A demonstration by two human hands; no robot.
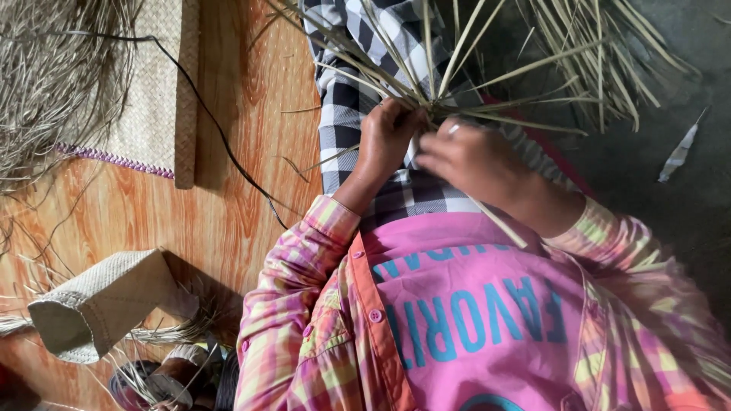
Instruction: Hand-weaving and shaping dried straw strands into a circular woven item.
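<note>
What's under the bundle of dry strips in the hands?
Under the strips lies black-and-white checked cloth over the lap. The hands, left hand and right hand, cover where the strips cross.

No packages, labels, signs or screens appear in my view. The only lettering is the print on my pink shirt (472, 304): large blue block characters running across the chest, just below my hands, with a rounded blue emblem partly cut off at the lower edge.

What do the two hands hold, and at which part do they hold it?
The left hand and the right hand both grip a bundle of dry straw strips where the strips cross and meet; the loose ends fan outward.
</note>
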